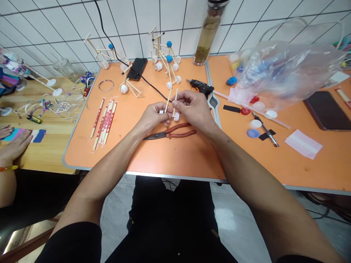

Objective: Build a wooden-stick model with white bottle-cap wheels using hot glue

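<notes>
My left hand [154,116] pinches a pale wooden stick [168,100] that leans upright, with a white cap [161,112] by its fingers. My right hand [194,109] is closed on a second wooden stick [176,98], right beside the first. A white bottle cap [176,117] sits at the lower end of that stick; whether the two sticks are joined is hidden by my fingers. Just below my hands lie red-handled pliers [181,135] on the orange table [175,160]. Beyond my right hand rests a black glue gun [202,87].
Stick figures with caps and blue balls [169,58] stand behind, near a phone [137,68] and a cable. Wrapped chopsticks [105,122] lie left. At right are a plastic bag [290,69], loose caps [253,133] and a pen [265,129]. Another person's hand [16,146] is far left.
</notes>
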{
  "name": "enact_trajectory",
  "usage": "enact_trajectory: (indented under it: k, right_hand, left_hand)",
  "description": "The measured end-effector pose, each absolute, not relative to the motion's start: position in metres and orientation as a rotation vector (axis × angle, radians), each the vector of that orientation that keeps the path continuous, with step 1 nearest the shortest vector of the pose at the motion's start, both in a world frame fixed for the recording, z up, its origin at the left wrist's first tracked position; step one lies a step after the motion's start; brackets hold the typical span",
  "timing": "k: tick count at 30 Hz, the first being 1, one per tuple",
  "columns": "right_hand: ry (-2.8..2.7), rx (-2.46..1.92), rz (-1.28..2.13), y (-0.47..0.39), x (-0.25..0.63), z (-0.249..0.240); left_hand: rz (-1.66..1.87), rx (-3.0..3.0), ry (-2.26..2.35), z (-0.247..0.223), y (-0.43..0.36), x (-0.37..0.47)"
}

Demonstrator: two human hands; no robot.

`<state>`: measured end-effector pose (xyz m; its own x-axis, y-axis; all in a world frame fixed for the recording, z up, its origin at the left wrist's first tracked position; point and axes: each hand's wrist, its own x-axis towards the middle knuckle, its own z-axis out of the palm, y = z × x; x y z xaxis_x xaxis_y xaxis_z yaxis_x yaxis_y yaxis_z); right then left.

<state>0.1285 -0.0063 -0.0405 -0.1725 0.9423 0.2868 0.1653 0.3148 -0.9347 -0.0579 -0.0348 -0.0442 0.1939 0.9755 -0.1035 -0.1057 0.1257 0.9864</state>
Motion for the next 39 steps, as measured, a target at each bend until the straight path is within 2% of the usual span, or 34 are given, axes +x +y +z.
enact_trajectory:
  k: [39]
  right_hand:
    - [-1.581, -1.025, 0.984, -0.0059, 0.1266, -0.0416]
  left_hand:
    - [1.063, 1.132, 1.026, -0.0443, -0.0354, -0.0567]
